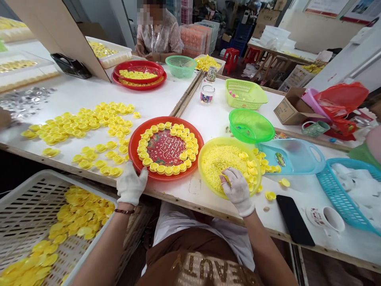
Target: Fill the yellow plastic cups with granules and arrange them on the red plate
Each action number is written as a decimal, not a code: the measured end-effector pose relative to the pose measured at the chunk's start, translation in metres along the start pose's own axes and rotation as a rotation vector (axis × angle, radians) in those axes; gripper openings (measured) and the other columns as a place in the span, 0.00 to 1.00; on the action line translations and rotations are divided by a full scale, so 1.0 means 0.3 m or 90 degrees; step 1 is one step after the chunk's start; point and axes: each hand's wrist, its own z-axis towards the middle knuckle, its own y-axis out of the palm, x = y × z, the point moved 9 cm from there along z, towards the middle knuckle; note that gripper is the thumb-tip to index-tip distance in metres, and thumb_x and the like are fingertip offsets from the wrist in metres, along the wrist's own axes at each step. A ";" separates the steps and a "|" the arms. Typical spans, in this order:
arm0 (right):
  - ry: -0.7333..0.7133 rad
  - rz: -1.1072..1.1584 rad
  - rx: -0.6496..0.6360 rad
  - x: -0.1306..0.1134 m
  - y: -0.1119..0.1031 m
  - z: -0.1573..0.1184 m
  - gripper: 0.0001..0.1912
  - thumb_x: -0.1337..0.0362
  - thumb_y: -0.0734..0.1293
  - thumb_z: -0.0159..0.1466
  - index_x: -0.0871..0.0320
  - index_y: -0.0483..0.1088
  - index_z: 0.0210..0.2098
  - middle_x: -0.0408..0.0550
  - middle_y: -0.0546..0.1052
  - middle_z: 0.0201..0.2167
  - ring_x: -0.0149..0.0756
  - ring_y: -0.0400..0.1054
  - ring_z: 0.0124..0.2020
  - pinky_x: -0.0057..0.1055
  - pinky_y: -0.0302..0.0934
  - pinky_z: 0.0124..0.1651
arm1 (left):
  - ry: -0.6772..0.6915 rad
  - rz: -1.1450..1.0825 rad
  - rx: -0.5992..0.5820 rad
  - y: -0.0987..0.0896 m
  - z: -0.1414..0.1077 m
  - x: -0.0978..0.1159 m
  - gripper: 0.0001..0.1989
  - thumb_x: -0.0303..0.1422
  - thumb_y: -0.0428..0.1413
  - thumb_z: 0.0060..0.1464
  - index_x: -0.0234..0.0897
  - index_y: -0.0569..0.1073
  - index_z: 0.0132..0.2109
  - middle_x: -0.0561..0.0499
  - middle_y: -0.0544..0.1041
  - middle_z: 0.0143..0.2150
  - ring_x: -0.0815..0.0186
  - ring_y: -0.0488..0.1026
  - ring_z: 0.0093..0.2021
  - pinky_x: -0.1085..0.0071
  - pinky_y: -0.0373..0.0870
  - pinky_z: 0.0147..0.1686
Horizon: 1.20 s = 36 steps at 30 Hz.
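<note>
My left hand (131,183), in a white glove with bare fingertips hard to make out, rests at the near left rim of a red round tray (195,131), thumb spread from the fingers. Yellow cup-shaped plastic pieces (168,171) form a ring on the tray's patterned base. My right hand (236,188), gloved with fingertips bare, is curled in a pinch over a yellow basin (204,180). A bit of yellow, apparently one such piece, shows between its fingers. Small pale yellow pellets (217,159) fill the basin, and several cup-shaped pieces (252,171) lie at its right side.
Loose yellow pieces (89,123) spread across the table on the left. A white crate (38,182) stands below. Right of the basin are a blue tray (300,155), a phone (294,219) and a mug (326,218). Another person (159,35) sits across the table.
</note>
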 end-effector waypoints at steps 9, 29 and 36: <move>0.036 0.046 -0.042 0.014 0.013 0.001 0.10 0.59 0.61 0.69 0.45 0.70 0.48 0.59 0.76 0.47 0.56 0.69 0.51 0.56 0.66 0.54 | 0.006 0.089 -0.126 -0.028 0.151 -0.009 0.24 0.37 0.43 0.61 0.31 0.64 0.60 0.33 0.78 0.47 0.44 0.75 0.42 0.58 0.67 0.38; 0.018 -0.056 -0.041 0.011 0.040 0.004 0.10 0.64 0.61 0.69 0.57 0.74 0.44 0.53 0.77 0.42 0.45 0.68 0.44 0.44 0.65 0.49 | 0.273 0.202 -0.226 0.064 0.674 0.250 0.32 0.29 0.52 0.59 0.31 0.60 0.70 0.39 0.71 0.62 0.62 0.68 0.45 0.66 0.65 0.49; 0.075 -0.089 -0.079 0.025 -0.017 0.010 0.16 0.58 0.65 0.70 0.57 0.71 0.53 0.53 0.73 0.53 0.40 0.71 0.49 0.43 0.69 0.51 | 0.313 0.190 -0.215 0.166 0.811 0.321 0.38 0.23 0.53 0.51 0.49 0.62 0.69 0.53 0.75 0.57 0.66 0.68 0.46 0.69 0.64 0.51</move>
